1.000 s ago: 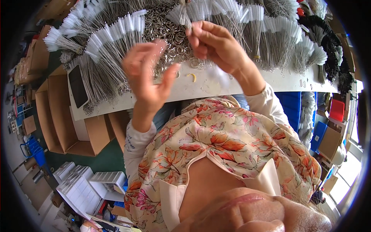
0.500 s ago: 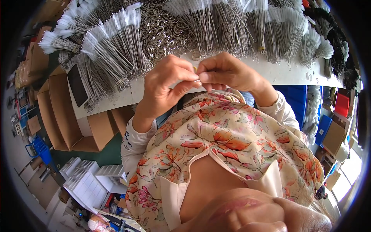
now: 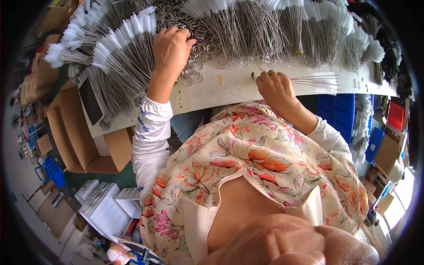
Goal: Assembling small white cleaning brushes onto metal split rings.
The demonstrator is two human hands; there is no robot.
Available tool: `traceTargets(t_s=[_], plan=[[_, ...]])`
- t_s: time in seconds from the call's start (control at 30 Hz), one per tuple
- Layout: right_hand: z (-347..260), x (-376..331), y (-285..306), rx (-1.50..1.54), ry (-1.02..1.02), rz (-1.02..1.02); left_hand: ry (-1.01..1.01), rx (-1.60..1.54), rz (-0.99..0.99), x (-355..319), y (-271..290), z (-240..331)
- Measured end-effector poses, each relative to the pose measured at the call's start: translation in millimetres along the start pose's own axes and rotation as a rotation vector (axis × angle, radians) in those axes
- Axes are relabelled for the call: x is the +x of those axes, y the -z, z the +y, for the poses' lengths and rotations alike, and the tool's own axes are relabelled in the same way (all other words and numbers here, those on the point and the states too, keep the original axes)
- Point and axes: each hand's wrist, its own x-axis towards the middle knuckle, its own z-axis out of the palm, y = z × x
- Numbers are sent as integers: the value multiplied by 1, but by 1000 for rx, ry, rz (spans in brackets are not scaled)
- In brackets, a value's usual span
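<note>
My left hand [image 3: 171, 49] reaches into a heap of metal split rings [image 3: 201, 33] at the far side of the table. Its fingers curl down among them, and the fingertips are hidden, so what they grip cannot be made out. Near the table's front edge my right hand [image 3: 276, 88] is closed over the thin stems of several small wire brushes [image 3: 326, 82]. Their white bristle ends point right, past my knuckles. A small yellow curved piece [image 3: 219, 79] lies between my hands.
Bundles of white-bristled wire brushes [image 3: 128, 48] and more brushes [image 3: 249, 35] flank the rings. A dark phone [image 3: 90, 100] lies at the white table's [image 3: 196, 95] left end. Cardboard boxes [image 3: 75, 128] stand left below, blue bins [image 3: 335, 112] right below. Black brushes [image 3: 388, 57] lie far right.
My hands were together in front of me, fingers pinched on a small piece. They have parted: the left went up to the rings, the right moved right onto the brushes.
</note>
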Motion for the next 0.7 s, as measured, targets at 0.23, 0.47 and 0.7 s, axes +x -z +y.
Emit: traceTargets(t_s=[0.23,0.47,0.7], plan=[[11,28,24,929,-122,215,27,-132,49,1,3,-6],[15,84,79,1520,-153,307,344,-939,228,-4,61,36],[-9,107,86,1742,-71,332,363,-907,264,-18,70,58]])
